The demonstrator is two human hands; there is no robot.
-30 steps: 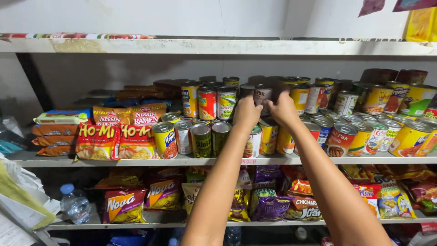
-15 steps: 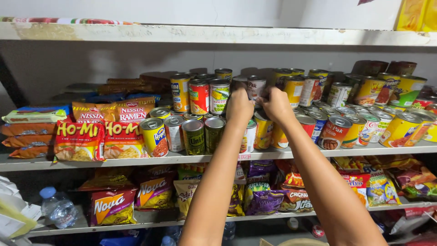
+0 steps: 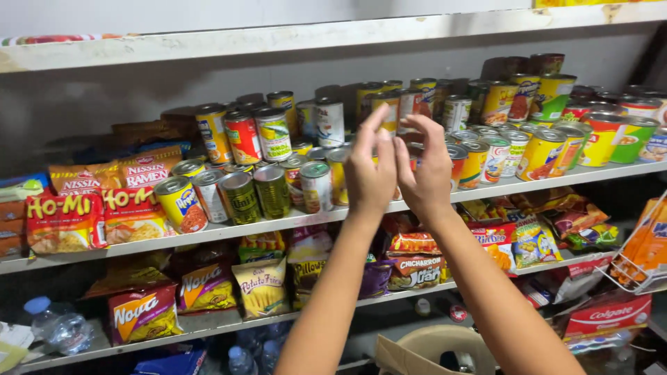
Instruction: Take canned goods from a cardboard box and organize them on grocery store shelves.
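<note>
The two hands have come back from the cans. A moment ago they were pressed up against the tins in the middle row; now they hang in the air in front of the shelf, close together and almost touching. The left hand has its fingers spread apart and holds nothing. The right hand is open too, and empty. So the cans they were working at stand on their own again.

Low down and near, a tan bucket sits under the arms. A step further in, on the bottom shelf, are snack bags and a water bottle.

Beyond the hands, the middle shelf carries the cans, packed tight in rows. Noodle packs lie at the left. More tall cans stand stacked far back on the right, so there is little free room.
</note>
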